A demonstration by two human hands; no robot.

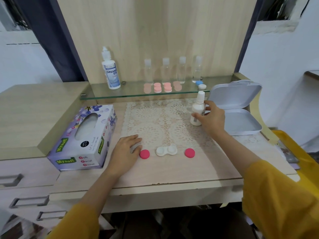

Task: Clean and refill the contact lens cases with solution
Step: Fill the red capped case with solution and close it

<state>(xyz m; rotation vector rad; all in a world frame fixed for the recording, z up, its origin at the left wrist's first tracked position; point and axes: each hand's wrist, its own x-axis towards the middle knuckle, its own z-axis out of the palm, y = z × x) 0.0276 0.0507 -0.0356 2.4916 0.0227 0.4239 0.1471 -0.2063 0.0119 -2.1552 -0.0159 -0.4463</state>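
Open lens case (166, 151) is lying near the front of the surface (172, 171), both white wells showing, with its two pink caps off: one cap (144, 154) just to its left, the other cap (189, 153) just to its right, neither touching it. Whether the wells are wet or dry is too small to tell.

Right hand (211, 119) is reaching to the small white bottle (197, 111), which is standing upright on the lace mat (160, 121) beside an open white box (238, 107). Grip there: thumb and fingers curling around the bottle's body, apparently closing on it; the bottle base looks to be still on the mat. Its cap looks to be still on.

Left hand (126, 148) is resting flat on the surface, fingers spread, holding nothing, fingertips just beside the left pink cap.

On the glass shelf (107, 94) behind: a large solution bottle (111, 69), four clear bottles (172, 70), pink cases (162, 87) in a row, and a blue-and-white case (200, 84). A tissue box (82, 137) is sitting at the left.

Judgement: early stage. One case is opened and laid out; filling is seemingly about to begin. Left: dosing both wells, recapping, then the shelf cases, all apparently capped.
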